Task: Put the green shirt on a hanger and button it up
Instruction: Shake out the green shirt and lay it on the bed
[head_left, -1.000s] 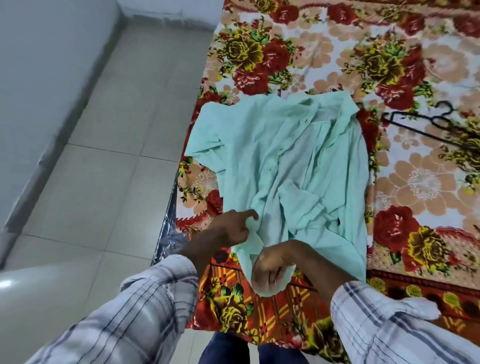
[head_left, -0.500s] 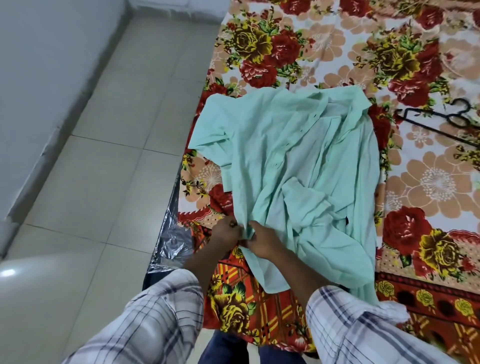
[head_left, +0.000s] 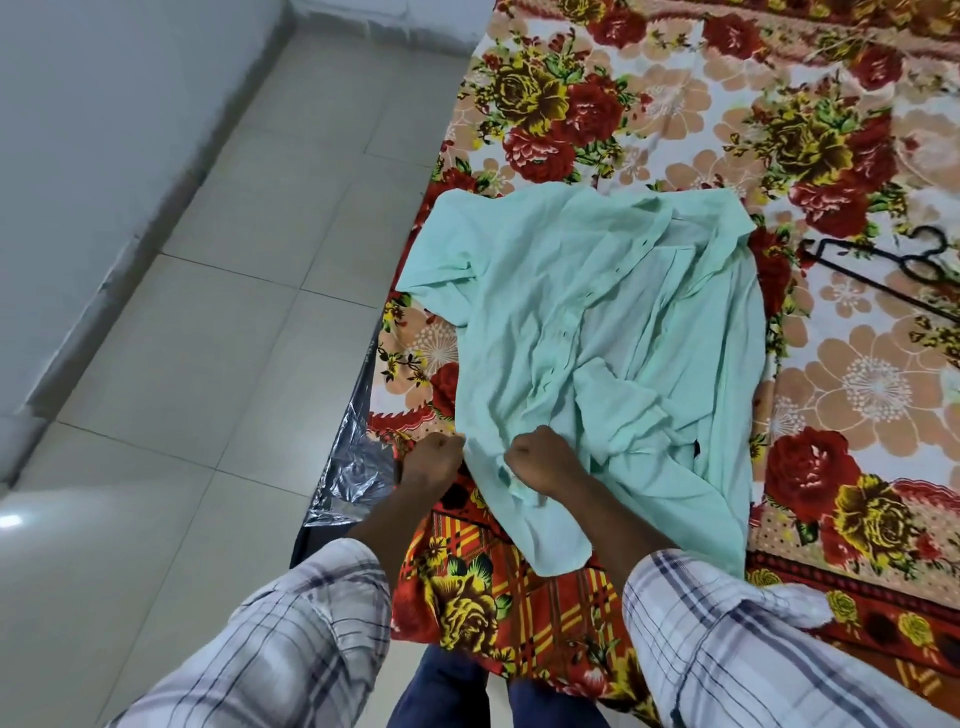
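The pale green shirt (head_left: 597, 332) lies crumpled on the flowered bedspread (head_left: 649, 109), collar toward the far side, hem hanging over the near edge. My left hand (head_left: 431, 460) is closed on the shirt's left hem edge. My right hand (head_left: 540, 460) is a fist gripping the cloth just beside it, a hand's width apart. A black wire hanger (head_left: 883, 270) lies flat on the bed to the right of the collar, partly cut off by the frame edge.
The bed's corner has silver plastic wrap (head_left: 353, 467) showing under the cover. Grey tiled floor (head_left: 218, 322) and a white wall (head_left: 78, 156) lie to the left. My plaid sleeves and blue trousers fill the bottom.
My hands moved up from the hanging hem onto the bed's edge, then spread slightly apart, pulling the lower shirt flatter. The view shifted a little.
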